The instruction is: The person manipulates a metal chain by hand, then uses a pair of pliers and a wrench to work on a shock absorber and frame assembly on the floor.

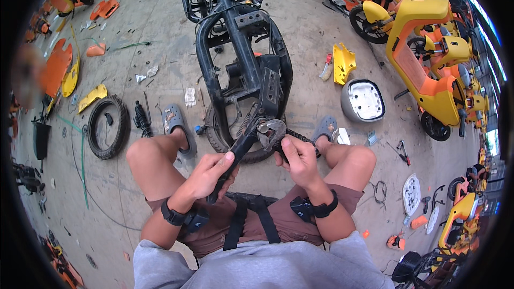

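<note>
My left hand [210,174] is wrapped round the black handle of an adjustable wrench [235,161], which slants up and to the right. The wrench's grey metal jaws [272,132] are at the lower end of a dark scooter frame [249,64]. Just right of the jaws, my right hand [300,161] is closed, thumb against fingers, on a dark part that I cannot make out. A coil spring [243,128] and a tyred wheel [217,131] show under the frame, partly hidden by it and by the wrench.
A loose tyre [108,127] and a shock absorber [141,119] lie to the left. On the right are a grey-and-white shell [364,100], a yellow panel [343,64], pliers [402,152] and a yellow scooter [420,64]. Grey clogs [175,123] flank the frame's lower end.
</note>
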Available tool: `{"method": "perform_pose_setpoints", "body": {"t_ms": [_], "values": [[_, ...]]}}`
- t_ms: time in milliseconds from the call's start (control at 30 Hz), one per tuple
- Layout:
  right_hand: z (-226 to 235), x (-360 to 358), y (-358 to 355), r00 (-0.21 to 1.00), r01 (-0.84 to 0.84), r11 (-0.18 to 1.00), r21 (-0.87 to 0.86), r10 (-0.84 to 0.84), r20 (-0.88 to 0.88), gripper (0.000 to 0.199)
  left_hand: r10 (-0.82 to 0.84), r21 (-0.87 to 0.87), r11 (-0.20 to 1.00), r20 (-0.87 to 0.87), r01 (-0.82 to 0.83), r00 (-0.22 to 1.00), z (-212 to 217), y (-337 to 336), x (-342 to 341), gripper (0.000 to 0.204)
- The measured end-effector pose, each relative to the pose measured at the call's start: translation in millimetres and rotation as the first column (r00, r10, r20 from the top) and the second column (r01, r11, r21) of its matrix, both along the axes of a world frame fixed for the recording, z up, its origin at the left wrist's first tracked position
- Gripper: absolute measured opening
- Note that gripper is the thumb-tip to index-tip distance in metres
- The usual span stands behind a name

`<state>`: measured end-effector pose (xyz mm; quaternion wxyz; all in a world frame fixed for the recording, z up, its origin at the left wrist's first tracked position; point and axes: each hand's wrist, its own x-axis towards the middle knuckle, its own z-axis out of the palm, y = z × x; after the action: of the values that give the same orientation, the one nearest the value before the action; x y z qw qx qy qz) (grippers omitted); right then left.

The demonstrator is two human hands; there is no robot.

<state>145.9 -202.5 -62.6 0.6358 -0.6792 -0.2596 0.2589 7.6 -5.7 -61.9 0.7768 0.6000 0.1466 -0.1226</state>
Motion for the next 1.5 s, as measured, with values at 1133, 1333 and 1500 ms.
{"method": "perform_pose_setpoints", "body": {"t_ms": [1133, 1333, 1500], "values": [[-8.7, 3.0, -4.9, 0.990, -0.068, 0.997, -0.024, 0.064, -0.128, 0.041, -0.067, -0.081, 0.995, -0.125, 0.057, 0.990, 4.9, 5.6, -2.0, 0.054], [-9.1, 4.0, -6.1, 0.996, -0.026, 0.992, -0.122, 0.036, 0.084, 0.040, -0.072, -0.092, 0.994, -0.124, 0.061, 0.990, 4.0, 5.0, -2.8, 0.055], [-5.9, 1.1, -5.2, 0.997, 0.011, 0.995, -0.097, -0.003, 0.081, 0.041, -0.074, -0.018, 0.997, -0.112, 0.073, 0.991, 2.7, 3.7, -1.9, 0.056]]}}
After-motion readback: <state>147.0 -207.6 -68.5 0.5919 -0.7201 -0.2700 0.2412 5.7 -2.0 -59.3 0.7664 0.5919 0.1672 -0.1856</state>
